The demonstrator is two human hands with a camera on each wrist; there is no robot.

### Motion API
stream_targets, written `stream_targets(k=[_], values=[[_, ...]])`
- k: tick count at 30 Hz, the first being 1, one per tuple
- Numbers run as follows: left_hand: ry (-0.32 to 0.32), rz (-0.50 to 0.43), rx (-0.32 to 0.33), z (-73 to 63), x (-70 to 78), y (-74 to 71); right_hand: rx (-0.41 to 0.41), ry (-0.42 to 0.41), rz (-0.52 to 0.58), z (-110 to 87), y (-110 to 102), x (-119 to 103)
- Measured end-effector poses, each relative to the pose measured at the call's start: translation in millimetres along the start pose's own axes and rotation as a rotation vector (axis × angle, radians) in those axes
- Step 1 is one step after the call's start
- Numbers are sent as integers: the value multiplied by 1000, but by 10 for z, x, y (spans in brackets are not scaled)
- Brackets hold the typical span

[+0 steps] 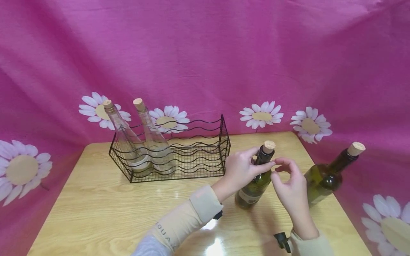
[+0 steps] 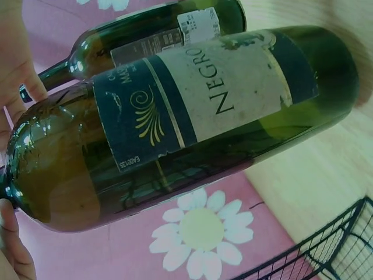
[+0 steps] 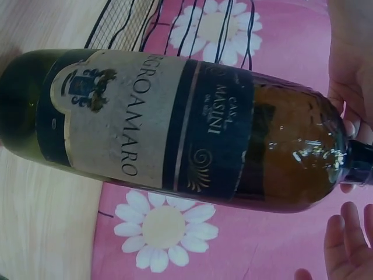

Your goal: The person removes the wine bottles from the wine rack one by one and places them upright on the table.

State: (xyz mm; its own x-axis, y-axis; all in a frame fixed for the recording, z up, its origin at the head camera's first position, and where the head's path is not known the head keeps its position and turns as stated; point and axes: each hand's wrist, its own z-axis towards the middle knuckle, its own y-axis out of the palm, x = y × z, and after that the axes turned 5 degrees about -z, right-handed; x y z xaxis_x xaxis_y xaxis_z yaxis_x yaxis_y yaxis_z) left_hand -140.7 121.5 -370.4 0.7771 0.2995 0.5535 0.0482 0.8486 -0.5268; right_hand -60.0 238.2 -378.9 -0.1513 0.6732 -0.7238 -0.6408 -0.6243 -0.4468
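My left hand (image 1: 241, 168) grips the neck of a dark green wine bottle (image 1: 251, 193), its fingers on both sides of the glass. A cork (image 1: 269, 145) plugs that bottle's mouth. In the left wrist view, the bottle (image 2: 227, 111) shows a cream and dark blue label. Just right of the neck, my right hand (image 1: 293, 186) is raised with loosely bent fingers and holds nothing. The right wrist view has this hand's fingers (image 3: 344, 245) apart from the bottle. A second corked green bottle (image 1: 321, 181) stands behind the right hand.
A black wire rack (image 1: 195, 172) with wavy bars stands at the table's back left. Two clear corked bottles (image 1: 128, 138) lean in its left part. Beneath is a light wooden table (image 1: 105, 217); a pink cloth (image 1: 198, 60) with white flowers hangs behind and at both sides.
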Motion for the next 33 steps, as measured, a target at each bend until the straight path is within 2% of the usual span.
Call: stream_targets(k=[5,9,20,27,29,33], values=[[7,21,17,16,-10,113,-5,38,-28,-4,-41,39],[-6,46,2,29,1,181,-17,48,-52,-17,-69,66],[-12,46,-13,55,103,319,-45,71,-129,-45,-114,163],[9,52,-1,66,140,447,-33,98,-195,-62,-168,210],[12,59,5,67,148,486,-52,113,-215,-75,-192,235],[16,56,4,75,186,557,-145,115,-195,-109,-226,337]])
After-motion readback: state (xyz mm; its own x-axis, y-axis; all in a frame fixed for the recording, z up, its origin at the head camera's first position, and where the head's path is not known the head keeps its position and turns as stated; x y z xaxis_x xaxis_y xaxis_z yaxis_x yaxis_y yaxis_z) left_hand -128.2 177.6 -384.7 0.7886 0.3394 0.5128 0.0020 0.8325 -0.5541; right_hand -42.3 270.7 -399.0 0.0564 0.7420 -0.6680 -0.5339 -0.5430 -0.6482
